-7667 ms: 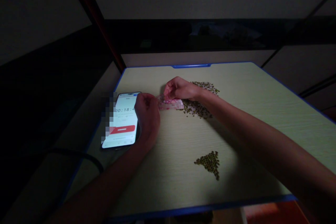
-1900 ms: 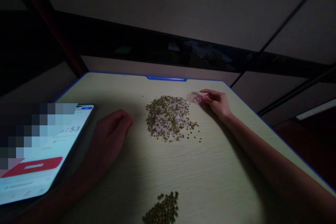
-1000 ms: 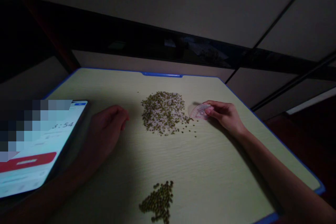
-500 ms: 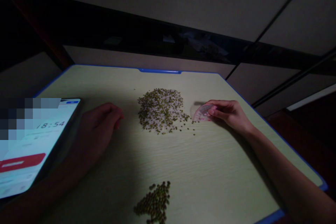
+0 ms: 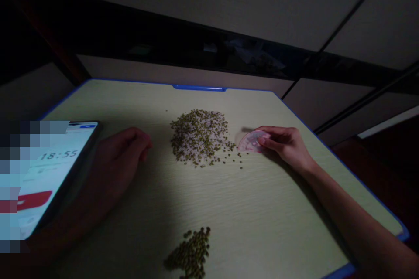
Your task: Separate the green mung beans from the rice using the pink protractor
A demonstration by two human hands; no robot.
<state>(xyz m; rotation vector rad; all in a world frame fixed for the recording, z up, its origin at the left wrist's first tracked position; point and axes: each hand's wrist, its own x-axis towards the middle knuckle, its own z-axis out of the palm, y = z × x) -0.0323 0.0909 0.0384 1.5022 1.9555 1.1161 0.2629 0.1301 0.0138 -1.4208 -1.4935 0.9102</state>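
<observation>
A clear protractor (image 5: 251,141) with pinkish markings is pinched between the thumb and fingers of my right hand (image 5: 284,144). Its curved edge faces a pile of green beans mixed with white grains (image 5: 199,137), and a few loose beans lie close to its tip. Left of that pile, my left hand (image 5: 126,152) rests on the table in shadow with its fingers curled in; whether they hold anything is hidden. A smaller heap of green beans (image 5: 193,253) lies at the near edge of the view, apart from both hands.
A lit phone (image 5: 59,170) showing a running timer stands at the left, beside my left forearm. The pale wooden table (image 5: 262,209) has a blue rim. Behind it are cabinet panels (image 5: 209,4) and a dark open shelf (image 5: 163,43).
The protractor has tilted slightly and moved a little left in my right hand. My left hand stays nearly still. The phone's timer has advanced, and the view has shifted slightly.
</observation>
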